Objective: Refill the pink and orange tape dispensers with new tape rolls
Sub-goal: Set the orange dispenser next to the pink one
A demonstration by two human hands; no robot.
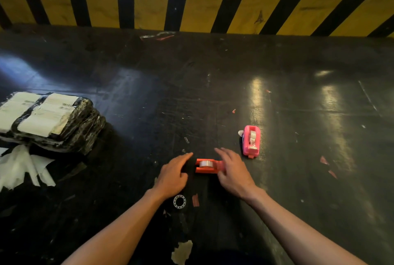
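Note:
The orange tape dispenser (pixel 206 166) lies on the dark table between my hands, with a clear tape roll seated in it. My left hand (pixel 174 174) rests just left of it, fingers loosely spread, holding nothing. My right hand (pixel 232 171) covers the dispenser's right end, fingers apart; its thumb seems to touch the body. The pink tape dispenser (pixel 251 141) stands apart to the upper right, also with a tape roll in it. A small white ring, an empty tape core (pixel 179 201), lies near my left wrist.
A black-wrapped bundle with white labels (pixel 47 117) sits at the left, with crumpled white paper (pixel 21 166) in front of it. A yellow-and-black striped wall (pixel 196 5) bounds the far edge. Small red scraps (pixel 324 160) dot the table.

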